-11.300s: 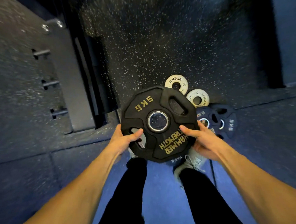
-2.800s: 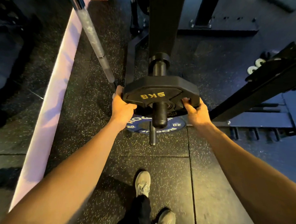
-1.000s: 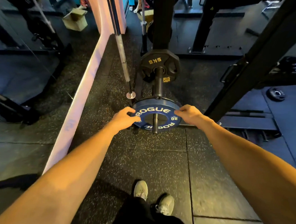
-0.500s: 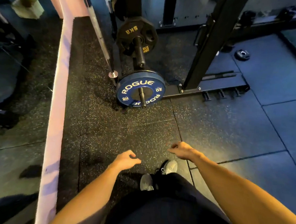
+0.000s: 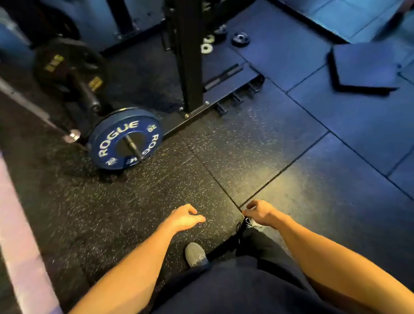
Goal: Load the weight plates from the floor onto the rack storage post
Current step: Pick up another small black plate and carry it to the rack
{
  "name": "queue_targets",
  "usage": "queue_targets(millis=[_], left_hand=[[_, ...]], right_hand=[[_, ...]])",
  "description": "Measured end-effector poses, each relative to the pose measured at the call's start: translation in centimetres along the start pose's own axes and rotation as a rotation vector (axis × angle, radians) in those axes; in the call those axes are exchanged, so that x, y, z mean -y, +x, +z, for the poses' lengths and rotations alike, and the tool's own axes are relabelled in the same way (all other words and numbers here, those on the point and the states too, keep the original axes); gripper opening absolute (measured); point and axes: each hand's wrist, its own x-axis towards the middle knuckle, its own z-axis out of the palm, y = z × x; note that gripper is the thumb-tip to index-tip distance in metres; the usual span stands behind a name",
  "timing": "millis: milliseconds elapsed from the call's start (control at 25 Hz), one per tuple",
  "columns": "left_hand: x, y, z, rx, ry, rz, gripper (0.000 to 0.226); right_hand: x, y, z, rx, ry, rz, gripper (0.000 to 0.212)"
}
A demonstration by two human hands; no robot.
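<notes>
Both hands have come away from the blue plate since a second ago, when they gripped its rim, and the person has turned so the rack sits further off to the upper left. Taking the rack upright [image 5: 186,58] as the marker and reading from the left: a pale strip [image 5: 10,229] runs along the floor at the far left edge, well away from the upright. Next comes the black 5 kg plate [image 5: 58,66], blurred, sitting on the upper storage post [image 5: 87,96] to the left of the upright. Below it and nearer the person, the blue Rogue plate [image 5: 124,139] hangs on a lower post [image 5: 134,147], just left of the upright's foot, with a barbell end [image 5: 72,135] lying close by its left side. Behind the upright on its right, two pale small plates [image 5: 206,44] and a dark small plate [image 5: 240,39] lie on the floor. A loose dark mat [image 5: 365,67] lies far right of the upright.

Well in front of the upright, the left hand [image 5: 185,218] hangs empty with fingers loosely curled. The right hand [image 5: 258,211] is apart from it, also loosely curled and holding nothing. A grey shoe [image 5: 195,254] shows beneath them.
</notes>
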Motion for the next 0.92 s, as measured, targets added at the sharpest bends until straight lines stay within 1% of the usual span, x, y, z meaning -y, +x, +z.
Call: queue_targets(millis=[120, 280, 400, 480, 640, 720, 920], left_hand=[[-7.2, 2.0, 1.7, 0.068, 0.119, 0.064, 0.050], [-17.1, 5.1, 3.7, 0.125, 0.235, 0.096, 0.049], [-25.4, 7.7, 5.2, 0.103, 0.298, 0.112, 0.049], [-30.8, 9.3, 6.0, 0.090, 0.320, 0.146, 0.048], [-39.5, 12.2, 6.6, 0.081, 0.313, 0.174, 0.046], [-43.0, 14.3, 6.4, 0.075, 0.323, 0.158, 0.045], [-51.3, 22.0, 5.0, 0.104, 0.372, 0.112, 0.044]], right_hand=[[-5.3, 0.6, -3.1, -0.029, 0.083, 0.076, 0.043], [-11.5, 2.0, -8.5, -0.022, 0.158, 0.126, 0.042], [-16.4, 3.6, -14.7, -0.041, 0.207, 0.141, 0.043], [-19.2, 4.7, -19.4, -0.084, 0.227, 0.140, 0.043], [-22.4, 7.3, -27.6, -0.158, 0.294, 0.163, 0.041], [-23.1, 9.5, -30.6, -0.148, 0.332, 0.169, 0.042], [-24.3, 16.6, -38.3, -0.070, 0.304, 0.168, 0.043]])
